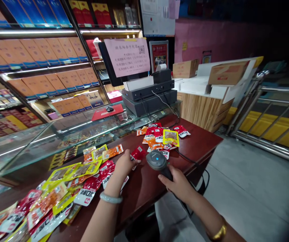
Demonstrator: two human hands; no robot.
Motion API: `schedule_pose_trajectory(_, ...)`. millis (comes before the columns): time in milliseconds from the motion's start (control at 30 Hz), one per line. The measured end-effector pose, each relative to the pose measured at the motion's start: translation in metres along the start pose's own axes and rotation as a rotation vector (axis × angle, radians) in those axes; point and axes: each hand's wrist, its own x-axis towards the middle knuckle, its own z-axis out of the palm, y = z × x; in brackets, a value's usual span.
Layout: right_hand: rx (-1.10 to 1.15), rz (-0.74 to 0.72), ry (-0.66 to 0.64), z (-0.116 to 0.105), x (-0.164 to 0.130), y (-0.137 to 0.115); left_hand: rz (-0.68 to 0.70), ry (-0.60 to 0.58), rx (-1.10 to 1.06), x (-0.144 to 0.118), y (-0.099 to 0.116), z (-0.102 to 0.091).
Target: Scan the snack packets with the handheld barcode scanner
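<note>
My right hand (178, 183) is wrapped round the handle of a dark grey barcode scanner (156, 160), which has a small blue light on top. Its head points left, toward a red snack packet (138, 153) pinched in my left hand (124, 164). Part of that packet is hidden behind my fingers. Left of my left hand a long heap of red, yellow and orange snack packets (84, 169) covers the tabletop. Beyond the scanner lies a smaller pile of similar packets, with a yellow packet (171, 138) on top.
The dark red table (200, 134) stands against a glass display counter (66, 134). A cash register base (144, 103) and a monitor with a pink sign (128, 57) stand behind. The scanner's black cable (188, 158) runs across the table. Metal railing (280, 121) stands at right.
</note>
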Motion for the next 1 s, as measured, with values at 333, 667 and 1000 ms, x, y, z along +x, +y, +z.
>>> schedule_pose_trajectory(333,0.064,-0.127,-0.086,0.028,0.006,-0.032,-0.107,0.219,-0.598,-0.053,-0.039,-0.007)
schedule_pose_trajectory(667,0.021,-0.158,-0.201,0.058,0.006,-0.041,-0.254,0.292,-0.542,-0.075,-0.072,-0.023)
schedule_pose_trajectory(1000,0.036,-0.134,-0.167,0.043,0.007,-0.024,-0.372,0.777,0.009,-0.068,-0.091,-0.055)
